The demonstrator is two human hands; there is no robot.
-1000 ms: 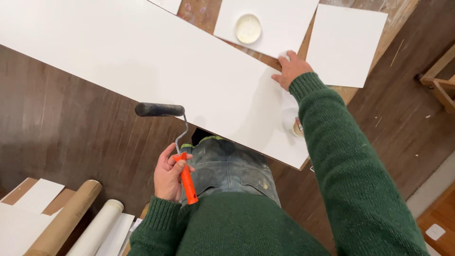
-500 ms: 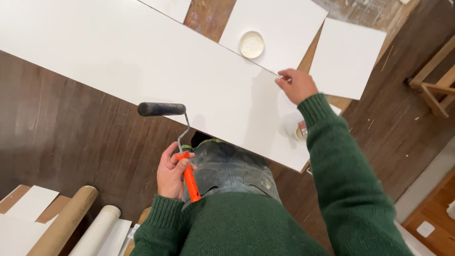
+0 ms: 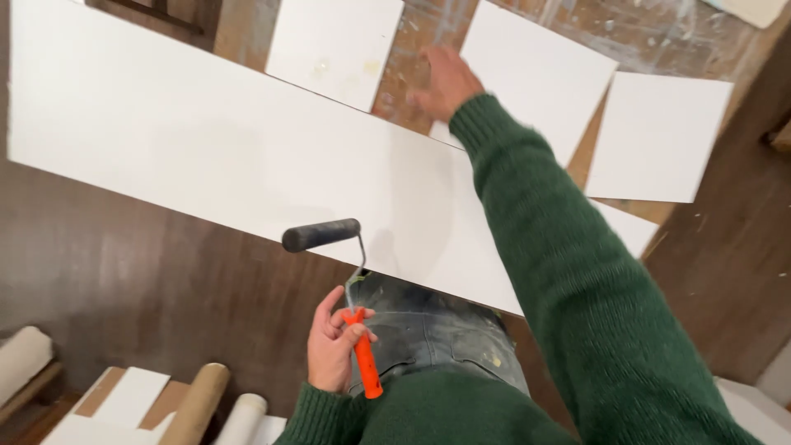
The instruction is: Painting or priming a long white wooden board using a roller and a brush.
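My left hand [image 3: 334, 346] grips the orange handle of a small roller [image 3: 321, 235]; its dark sleeve hangs just off the near edge of a long white board [image 3: 206, 140]. My right hand [image 3: 445, 81] reaches far forward past the board's far edge, fingers spread and blurred, over the paint-stained wooden tabletop [image 3: 416, 49] between two white square panels [image 3: 334, 45] [image 3: 535, 78]. It holds nothing that I can see. Both arms wear green sleeves.
A third white square panel [image 3: 659, 136] lies at the right. Cardboard tubes and paper rolls [image 3: 206, 404] rest on the dark wooden floor [image 3: 124, 280] at lower left, beside flat white sheets [image 3: 124, 400].
My right hand has left the board's far edge and stretched further forward over the table. The view has shifted, and the white round lid is gone from sight. The roller stays held.
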